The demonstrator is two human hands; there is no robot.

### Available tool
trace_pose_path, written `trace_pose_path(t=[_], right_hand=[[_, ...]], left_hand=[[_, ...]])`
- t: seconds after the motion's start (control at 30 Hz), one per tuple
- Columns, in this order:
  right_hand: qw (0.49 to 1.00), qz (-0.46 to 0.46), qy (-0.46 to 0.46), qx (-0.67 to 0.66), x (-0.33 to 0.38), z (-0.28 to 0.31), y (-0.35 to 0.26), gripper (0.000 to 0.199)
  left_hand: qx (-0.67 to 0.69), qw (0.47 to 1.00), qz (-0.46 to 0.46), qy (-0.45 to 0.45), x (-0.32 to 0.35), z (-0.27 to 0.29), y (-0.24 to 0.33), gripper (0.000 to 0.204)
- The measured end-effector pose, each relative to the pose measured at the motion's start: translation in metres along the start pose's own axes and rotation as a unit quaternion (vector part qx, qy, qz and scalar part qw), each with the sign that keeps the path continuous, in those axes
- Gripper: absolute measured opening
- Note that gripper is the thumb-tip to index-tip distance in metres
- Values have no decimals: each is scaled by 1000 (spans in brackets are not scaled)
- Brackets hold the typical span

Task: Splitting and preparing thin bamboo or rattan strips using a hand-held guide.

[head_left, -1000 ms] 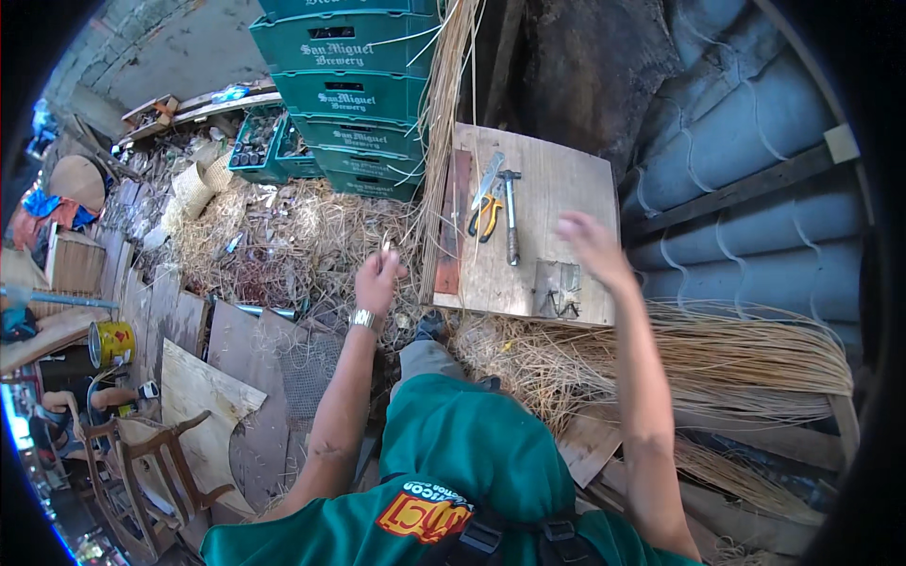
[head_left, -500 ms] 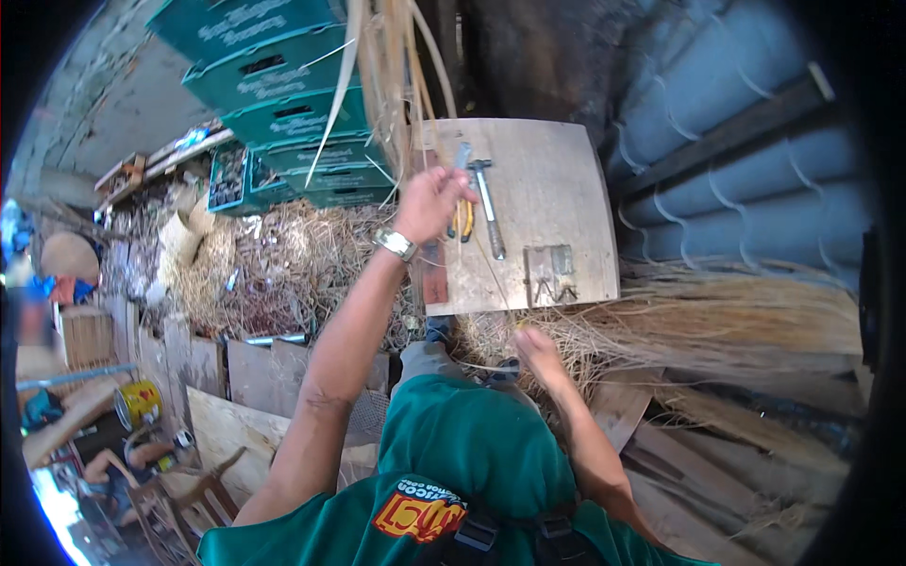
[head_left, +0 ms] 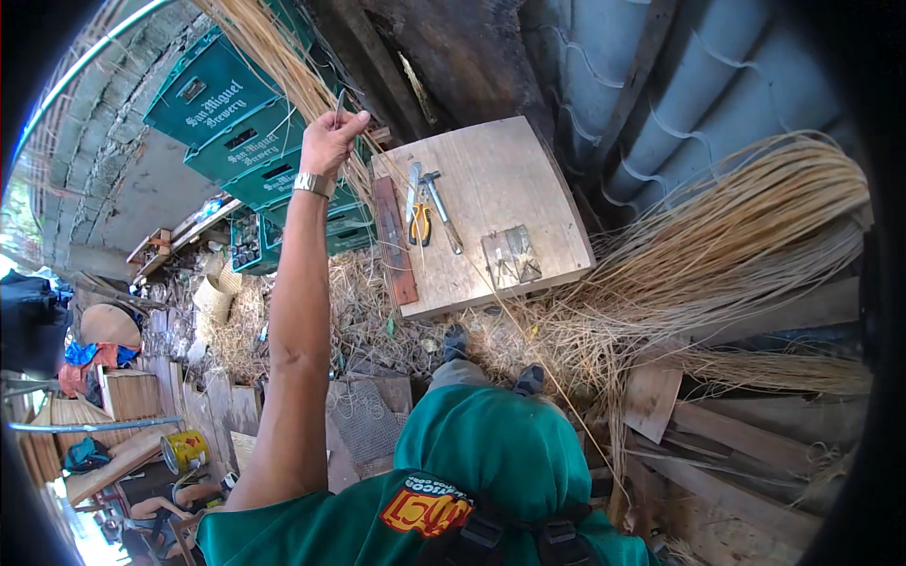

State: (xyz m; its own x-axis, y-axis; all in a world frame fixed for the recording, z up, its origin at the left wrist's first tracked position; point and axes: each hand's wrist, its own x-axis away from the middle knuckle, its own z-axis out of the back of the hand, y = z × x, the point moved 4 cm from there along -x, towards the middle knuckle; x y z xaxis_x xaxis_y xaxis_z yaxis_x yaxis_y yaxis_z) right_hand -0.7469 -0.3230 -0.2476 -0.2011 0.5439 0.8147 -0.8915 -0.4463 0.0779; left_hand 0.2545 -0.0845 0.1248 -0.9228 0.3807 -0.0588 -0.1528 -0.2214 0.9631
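My left hand (head_left: pixel 330 143) is raised at the upper left beside a hanging bundle of pale cane strips (head_left: pixel 274 61). Its fingers are closed, thumb sticking out, and a small grey pointed piece shows above them. A long thin cane strip (head_left: pixel 538 341) slants from near that hand across the wooden board to the lower right; the fingers appear pinched on its upper end. I cannot make out my right hand, drawn back toward the lower right. On the board (head_left: pixel 510 179) lie a hammer (head_left: pixel 442 212), orange-handled pliers (head_left: pixel 420 224), a flat blade (head_left: pixel 412 184) and a metal plate (head_left: pixel 511 257).
Green crates (head_left: pixel 222 113) are stacked at the upper left. A large sheaf of cane (head_left: pixel 746 226) spreads to the right against corrugated sheeting (head_left: pixel 698 104). Fibre scraps (head_left: pixel 255 311) cover the floor. Loose planks (head_left: pixel 755 453) lie lower right. Another person's arm (head_left: pixel 175 500) shows lower left.
My left hand has moved up and left, off the board's edge to the hanging bundle. My right hand has pulled back out of sight. The whole view has turned.
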Motion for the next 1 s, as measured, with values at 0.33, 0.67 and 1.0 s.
trace_pose_path(t=[0.33, 0.67, 1.0], right_hand=[[830, 391, 148, -369, -9, 268, -407, 62], [814, 472, 37, -336, 12, 271, -439, 24], [844, 283, -51, -452, -66, 193, -234, 13]], left_hand=[[-54, 992, 59, -93, 239, -201, -91, 18], [-35, 995, 86, 24, 269, -162, -111, 9], [-91, 994, -32, -58, 255, -130, -15, 16]])
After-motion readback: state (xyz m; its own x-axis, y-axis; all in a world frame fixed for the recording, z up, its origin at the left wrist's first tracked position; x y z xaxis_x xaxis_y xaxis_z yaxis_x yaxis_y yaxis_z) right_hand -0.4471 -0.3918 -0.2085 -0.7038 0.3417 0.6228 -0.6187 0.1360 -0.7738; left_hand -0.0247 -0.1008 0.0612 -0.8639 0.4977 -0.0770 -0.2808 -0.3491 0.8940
